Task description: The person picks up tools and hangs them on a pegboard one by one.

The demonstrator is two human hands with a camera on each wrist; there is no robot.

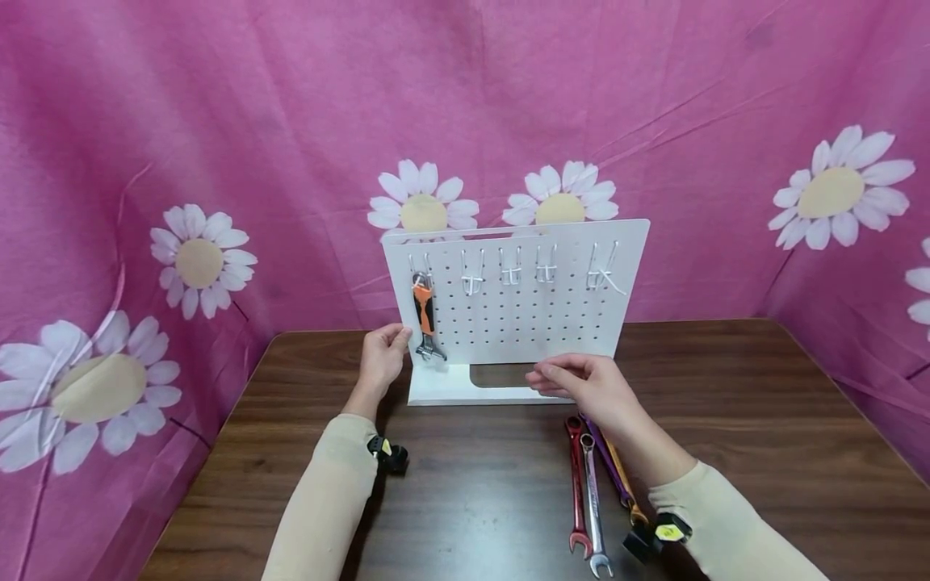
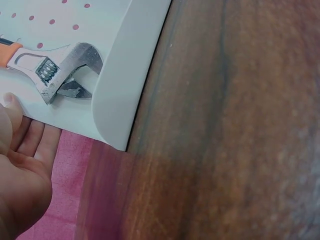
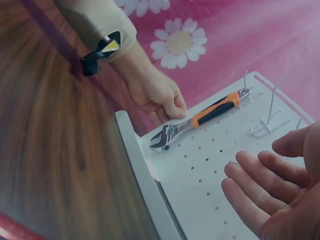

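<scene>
A white pegboard stand (image 1: 538,323) stands upright on the table, with several wire hooks along its upper part. An adjustable wrench (image 1: 425,315) with an orange and black handle hangs from the leftmost hook, its jaw end down. My left hand (image 1: 383,355) pinches the board's left edge between thumb and fingers, beside the wrench. In front of the board's lower right, my right hand (image 1: 590,383) hovers with loosely bent fingers and holds nothing. Beneath and beside the right forearm lie a red wrench (image 1: 576,484), a silver wrench (image 1: 592,500), a purple wrench (image 1: 606,456) and a gold one (image 1: 626,480).
The dark wooden table (image 1: 465,468) carries the stand near its back edge. Behind it hangs a pink cloth (image 1: 320,161) with large white daisies. Several wire hooks (image 1: 601,274) project from the board. Each wrist wears a small black camera (image 1: 392,457).
</scene>
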